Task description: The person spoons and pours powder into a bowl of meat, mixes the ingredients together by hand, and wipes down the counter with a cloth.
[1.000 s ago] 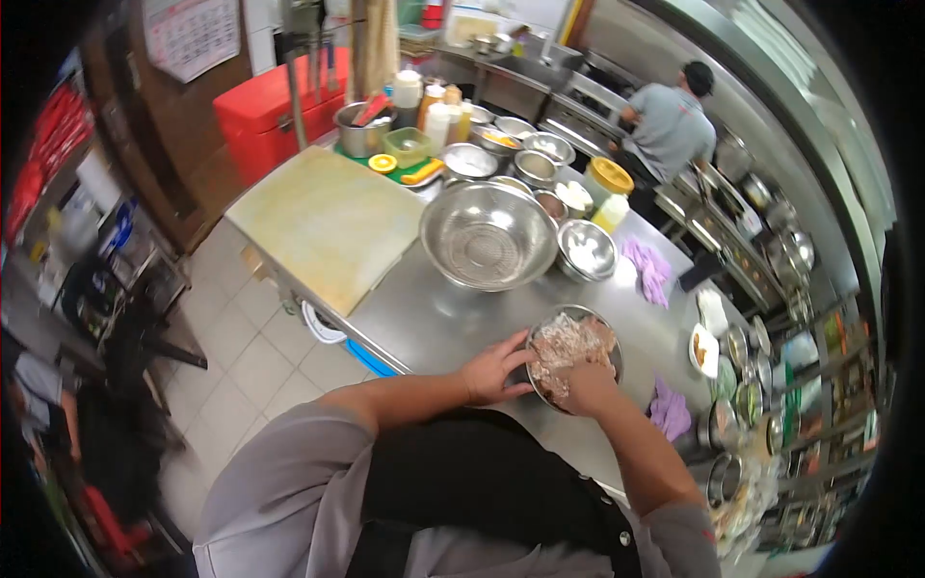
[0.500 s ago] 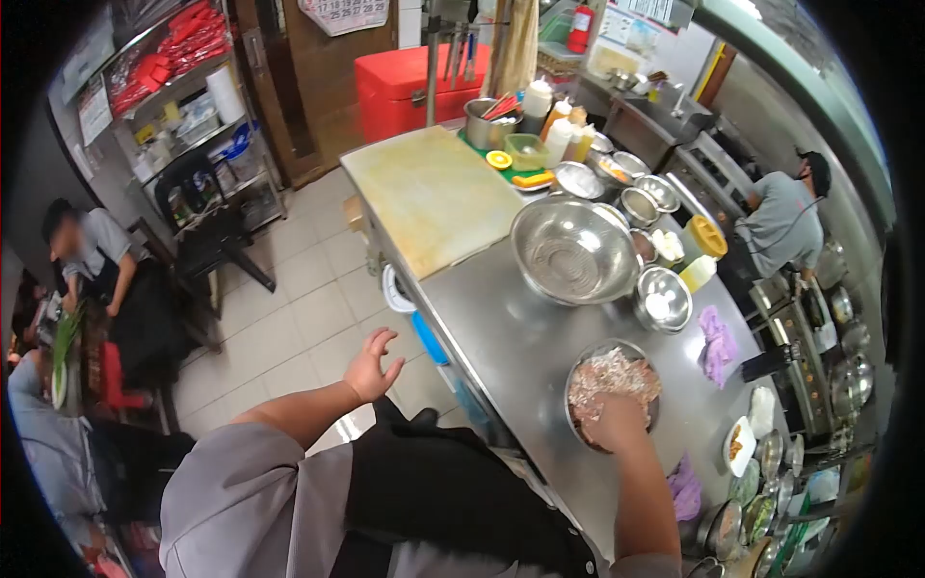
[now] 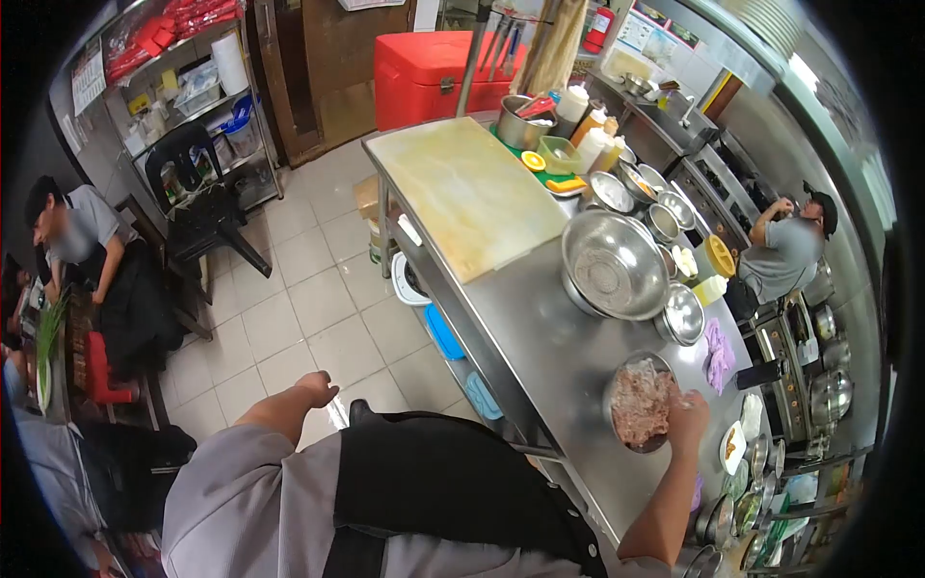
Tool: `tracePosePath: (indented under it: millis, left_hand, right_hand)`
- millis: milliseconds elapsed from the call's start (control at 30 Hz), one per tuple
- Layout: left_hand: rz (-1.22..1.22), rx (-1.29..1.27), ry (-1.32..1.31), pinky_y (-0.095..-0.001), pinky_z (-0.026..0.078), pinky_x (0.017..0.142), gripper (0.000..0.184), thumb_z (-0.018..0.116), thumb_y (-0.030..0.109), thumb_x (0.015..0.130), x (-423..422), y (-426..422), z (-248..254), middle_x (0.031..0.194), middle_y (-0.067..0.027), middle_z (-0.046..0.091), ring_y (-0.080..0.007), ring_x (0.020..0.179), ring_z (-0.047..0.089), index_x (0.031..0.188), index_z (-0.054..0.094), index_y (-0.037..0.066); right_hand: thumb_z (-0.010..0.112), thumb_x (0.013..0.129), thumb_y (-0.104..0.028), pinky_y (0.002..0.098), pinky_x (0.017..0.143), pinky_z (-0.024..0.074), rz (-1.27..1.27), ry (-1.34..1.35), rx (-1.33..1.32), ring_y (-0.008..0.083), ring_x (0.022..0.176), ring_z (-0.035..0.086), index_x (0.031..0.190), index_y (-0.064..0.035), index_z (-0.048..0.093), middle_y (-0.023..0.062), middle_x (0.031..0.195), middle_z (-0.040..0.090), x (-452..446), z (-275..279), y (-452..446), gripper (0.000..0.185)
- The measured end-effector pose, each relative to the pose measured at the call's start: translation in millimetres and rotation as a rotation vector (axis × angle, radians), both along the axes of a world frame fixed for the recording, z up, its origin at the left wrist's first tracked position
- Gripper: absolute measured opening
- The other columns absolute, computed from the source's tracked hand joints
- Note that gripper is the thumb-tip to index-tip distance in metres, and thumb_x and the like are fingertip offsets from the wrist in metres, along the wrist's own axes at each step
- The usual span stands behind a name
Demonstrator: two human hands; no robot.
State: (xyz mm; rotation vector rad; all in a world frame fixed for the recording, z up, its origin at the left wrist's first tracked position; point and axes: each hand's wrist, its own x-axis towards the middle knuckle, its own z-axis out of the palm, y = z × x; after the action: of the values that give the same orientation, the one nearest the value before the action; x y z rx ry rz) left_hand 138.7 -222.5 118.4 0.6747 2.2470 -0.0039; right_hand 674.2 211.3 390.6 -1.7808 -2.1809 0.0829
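Note:
A steel bowl [image 3: 617,424] of pinkish, raw-looking meat [image 3: 644,400], partly coated in white powder, stands on the steel table. Over its right rim is my right hand [image 3: 686,416], fingers bent and drawn together; what they hold, if anything, is hidden. My left hand [image 3: 316,387] hangs over the floor, left of the table and away from the bowl, its fingers curled in and nothing visible in them. Behind the meat bowl sits a large perforated steel bowl [image 3: 617,265], with a smaller steel bowl [image 3: 682,315] at its right.
A cutting board [image 3: 462,193] covers the table's far left end. Squeeze bottles [image 3: 591,149] and small bowls line the back edge. Purple cloths [image 3: 718,356] lie at the right. A co-worker [image 3: 785,250] stands by the stoves; others are at the left, near a black chair [image 3: 198,197].
My left hand has left the bowl's side and swung left over the floor, its fingers now curled. My right hand has risen from the meat to the right rim. The view has turned left.

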Motion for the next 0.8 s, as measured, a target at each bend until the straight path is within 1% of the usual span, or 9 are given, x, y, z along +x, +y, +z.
tracePosePath:
  millis: [133,200,300,400,467,533,567,733,800]
  left_hand:
    - [0.029,0.121,-0.011,-0.0445,0.048,0.107,0.057,0.062,0.043,0.094,-68.2,2.2,-11.5,0.13,-0.0222,0.066,-0.0373,0.125,0.061,0.135,0.06,0.004]
    - [0.047,0.162,-0.021,-0.0444,0.048,0.107,0.056,0.061,0.043,0.094,-103.2,-11.5,-24.4,0.13,-0.0221,0.066,-0.0373,0.125,0.061,0.135,0.06,0.004]
    - [0.024,0.139,-0.029,-0.0439,0.048,0.107,0.058,0.062,0.043,0.093,-154.3,-43.5,-31.6,0.13,-0.0223,0.067,-0.0376,0.125,0.061,0.134,0.061,0.003]
    - [0.032,0.145,-0.015,-0.0434,0.048,0.107,0.057,0.063,0.044,0.092,-202.8,-67.2,-24.2,0.128,-0.0227,0.067,-0.0375,0.123,0.062,0.131,0.063,0.002]
    - [0.067,0.161,-0.017,-0.0433,0.049,0.106,0.057,0.063,0.044,0.092,-235.8,-69.9,-26.2,0.127,-0.0227,0.068,-0.0372,0.123,0.062,0.13,0.064,0.002]
    - [0.085,0.216,-0.01,-0.0423,0.05,0.105,0.056,0.064,0.044,0.093,-266.1,-57.8,-18.6,0.125,-0.0218,0.069,-0.0363,0.121,0.064,0.13,0.064,0.003]
    - [0.089,0.247,-0.004,-0.0421,0.05,0.104,0.055,0.064,0.044,0.093,-280.0,-45.2,-12.8,0.125,-0.0215,0.069,-0.0361,0.12,0.064,0.13,0.064,0.003]
    - [-0.01,0.438,0.02,-0.0442,0.053,0.097,0.051,0.065,0.041,0.093,-337.0,41.4,21.1,0.119,-0.0226,0.071,-0.0372,0.111,0.068,0.128,0.064,0.004]
    - [-0.074,0.486,0.02,-0.0447,0.053,0.098,0.051,0.066,0.042,0.092,-362.4,73.6,33.1,0.12,-0.0217,0.07,-0.0371,0.111,0.067,0.127,0.064,0.005]
  right_hand:
    - [0.077,0.083,-0.021,0.0454,0.077,0.0516,-0.16,0.412,0.532,0.0347,0.079,0.065,0.094,0.0041,0.068,0.0204,0.083,0.069,2.4,-20.2,5.1,0.029]
    - [0.073,0.089,-0.022,0.0459,0.079,0.0518,-0.037,0.034,0.001,0.0355,0.084,0.066,0.108,0.0019,0.065,0.0204,0.095,0.071,3.4,-17.5,4.7,0.032]
    - [0.069,0.092,-0.024,0.0393,0.065,0.0505,0.002,-0.124,-0.041,0.0278,0.075,0.065,0.108,-0.0012,0.064,0.0136,0.09,0.07,1.5,-29.9,5.5,0.029]
    - [0.064,0.095,-0.026,0.0315,0.051,0.0474,-0.086,0.158,0.09,0.0188,0.065,0.064,0.107,-0.0045,0.064,0.006,0.083,0.067,72.4,-72.2,71.6,0.025]
    - [0.067,0.095,-0.027,0.0285,0.051,0.043,-0.417,0.787,-0.02,0.0122,0.062,0.055,0.089,-0.0094,0.06,-0.0004,0.076,0.057,-50.2,10.8,-5.4,0.02]
    - [0.064,0.096,-0.026,0.0249,0.043,0.0323,-0.189,1.078,-0.017,0.0073,0.053,0.047,0.09,-0.0134,0.059,-0.0043,0.069,0.052,-49.1,16.1,9.2,0.015]
    - [0.065,0.097,-0.029,0.0251,0.044,0.0319,-0.313,1.234,0.172,0.0064,0.052,0.043,0.087,-0.0147,0.057,-0.005,0.069,0.05,-83.7,23.2,9.3,0.019]
    - [0.065,0.099,-0.024,0.0236,0.051,0.0344,-0.222,1.51,0.306,0.008,0.058,0.044,0.091,-0.0127,0.058,-0.0043,0.072,0.049,-230.3,66.0,27.6,0.016]
    - [0.063,0.1,-0.025,0.0245,0.053,0.0346,0.095,1.488,0.207,0.0081,0.06,0.047,0.099,-0.0105,0.06,-0.0042,0.076,0.052,-282.7,71.0,37.5,0.015]
